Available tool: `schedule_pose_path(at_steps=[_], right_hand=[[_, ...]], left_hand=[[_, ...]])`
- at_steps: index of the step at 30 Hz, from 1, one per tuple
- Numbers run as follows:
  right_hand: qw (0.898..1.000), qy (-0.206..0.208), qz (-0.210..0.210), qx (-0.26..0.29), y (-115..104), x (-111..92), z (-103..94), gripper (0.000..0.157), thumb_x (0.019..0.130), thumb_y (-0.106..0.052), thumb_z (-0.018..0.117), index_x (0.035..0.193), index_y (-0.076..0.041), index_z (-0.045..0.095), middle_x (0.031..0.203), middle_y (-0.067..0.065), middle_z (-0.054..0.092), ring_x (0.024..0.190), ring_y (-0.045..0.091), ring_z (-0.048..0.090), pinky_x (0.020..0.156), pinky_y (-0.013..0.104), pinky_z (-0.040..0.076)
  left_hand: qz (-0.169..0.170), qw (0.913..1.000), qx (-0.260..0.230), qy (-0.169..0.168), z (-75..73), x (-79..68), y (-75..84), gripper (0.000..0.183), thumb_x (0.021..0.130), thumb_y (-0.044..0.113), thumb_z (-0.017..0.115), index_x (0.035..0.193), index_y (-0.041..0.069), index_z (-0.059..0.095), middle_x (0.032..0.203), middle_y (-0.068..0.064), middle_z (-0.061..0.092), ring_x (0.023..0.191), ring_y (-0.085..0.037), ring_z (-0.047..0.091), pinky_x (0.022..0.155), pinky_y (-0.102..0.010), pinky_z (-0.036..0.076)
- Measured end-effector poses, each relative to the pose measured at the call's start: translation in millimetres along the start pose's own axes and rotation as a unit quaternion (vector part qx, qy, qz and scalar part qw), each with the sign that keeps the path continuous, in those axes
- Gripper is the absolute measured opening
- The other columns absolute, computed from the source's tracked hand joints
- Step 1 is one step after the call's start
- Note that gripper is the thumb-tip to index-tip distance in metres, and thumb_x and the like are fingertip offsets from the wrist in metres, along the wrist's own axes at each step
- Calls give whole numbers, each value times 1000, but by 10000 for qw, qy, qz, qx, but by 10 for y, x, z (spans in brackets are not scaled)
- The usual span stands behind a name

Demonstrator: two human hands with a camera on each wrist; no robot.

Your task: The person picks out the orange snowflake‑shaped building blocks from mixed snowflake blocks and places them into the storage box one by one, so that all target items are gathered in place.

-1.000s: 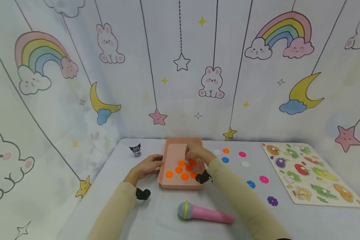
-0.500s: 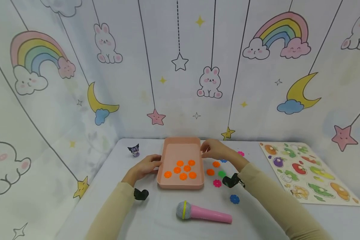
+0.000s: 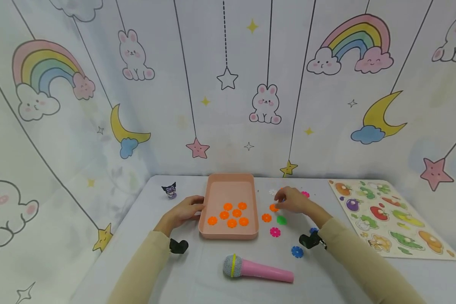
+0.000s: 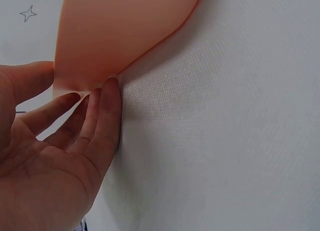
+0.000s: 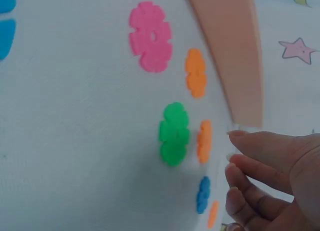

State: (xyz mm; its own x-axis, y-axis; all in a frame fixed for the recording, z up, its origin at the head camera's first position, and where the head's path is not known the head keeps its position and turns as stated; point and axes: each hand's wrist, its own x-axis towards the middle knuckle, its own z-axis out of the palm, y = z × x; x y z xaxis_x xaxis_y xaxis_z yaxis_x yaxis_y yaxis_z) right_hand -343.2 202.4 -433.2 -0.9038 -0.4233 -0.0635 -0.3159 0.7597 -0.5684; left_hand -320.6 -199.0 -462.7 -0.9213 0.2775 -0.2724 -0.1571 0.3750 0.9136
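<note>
The left hand (image 3: pixel 184 209) rests against the left side of a shallow peach tray (image 3: pixel 229 192). In the left wrist view its thumb (image 4: pixel 35 78) touches the tray wall near the rim, with the fingertips lower along the wall. Several orange flower-shaped pieces (image 3: pixel 232 223) lie in the near half of the tray. To the tray's right, the right hand (image 3: pixel 292 200) hovers with bent fingers close to an orange flower-shaped piece (image 3: pixel 272 208). Nothing shows between its thumb and fingers in the right wrist view. A green flower piece (image 5: pixel 174 135) lies beside that orange one.
A pink toy microphone (image 3: pixel 258 270) lies in front of the tray. Pink (image 3: pixel 275 232) and blue (image 3: pixel 297 252) flower pieces are scattered on the right. Farther right is a vegetable puzzle board (image 3: pixel 393 219); a small dark figurine (image 3: pixel 169 191) stands back left.
The right hand has left the tray's inside, passed its right wall, and moved right and nearer over the loose pieces. The left hand stays at the tray's side.
</note>
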Motion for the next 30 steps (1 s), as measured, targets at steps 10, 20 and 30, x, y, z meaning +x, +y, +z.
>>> schedule_pose_path(at_steps=[10, 20, 30], right_hand=[[9980, -118, 607, 110, 172, 101, 202, 23, 90, -15, 77, 109, -4, 69, 97, 5, 62, 92, 23, 55, 82, 36, 55], [9976, 44, 651, 222, 92, 67, 169, 17, 91, -11, 74, 104, -1, 68, 96, 7, 64, 88, 23, 56, 81, 37, 56], [9990, 259, 116, 358, -137, 52, 18, 8, 94, -5, 70, 98, 2, 71, 89, 8, 70, 79, 23, 62, 72, 34, 58]], left_hand=[[-16, 10000, -51, 56, 0, 26, -30, 52, 105, 20, 55, 153, 2, 42, 153, -17, 47, 129, -33, 55, 109, -48, 49], [19, 9999, -148, 15, -19, 30, -31, 51, 106, 17, 53, 153, -1, 41, 153, -19, 45, 130, -35, 54, 109, -48, 49], [-39, 9996, -284, 41, -3, 48, -40, 51, 106, 17, 53, 153, -1, 41, 153, -18, 46, 130, -33, 55, 109, -48, 49]])
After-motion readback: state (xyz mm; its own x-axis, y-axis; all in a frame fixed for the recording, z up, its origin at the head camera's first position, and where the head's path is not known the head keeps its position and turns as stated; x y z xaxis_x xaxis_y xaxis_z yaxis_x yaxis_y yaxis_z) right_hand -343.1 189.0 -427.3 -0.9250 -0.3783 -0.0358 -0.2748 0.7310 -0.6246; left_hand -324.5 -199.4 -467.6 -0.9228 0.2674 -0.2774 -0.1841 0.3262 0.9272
